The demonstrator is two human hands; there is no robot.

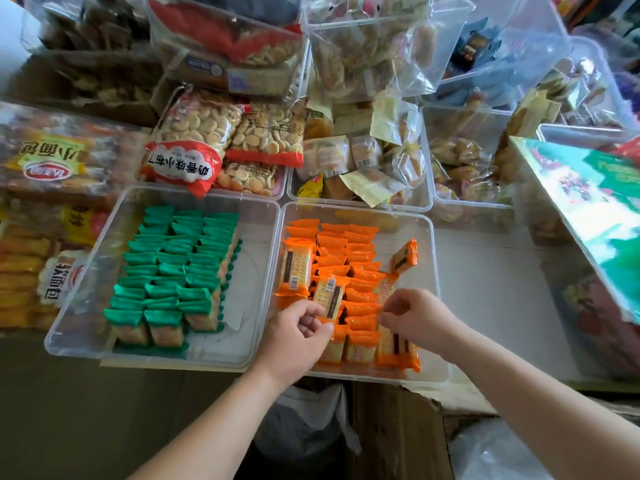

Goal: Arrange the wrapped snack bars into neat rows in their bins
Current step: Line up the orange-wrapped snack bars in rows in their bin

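Two clear bins sit side by side in front of me. The left bin (256, 216) holds green-wrapped bars (173, 268) standing in three neat rows. The right bin (429, 244) holds orange-wrapped bars (360, 271) in rows, with a few loose ones lying flat or tilted on top. My left hand (298, 334) pinches a loose orange bar (327, 296) by its lower end, above the front of the rows. My right hand (415, 317) hovers over the front right of the rows with its fingers curled, pinching the top of an upright orange bar (386, 292). One orange bar (404, 256) leans alone at the right.
Behind the two bins stand more clear bins and bags of biscuits (194, 147) and wrapped pastries (360, 161). Bread packs (45, 161) pile up at the left. A green printed box (588, 202) juts in at the right. An open cardboard box (398, 434) lies below the bins.
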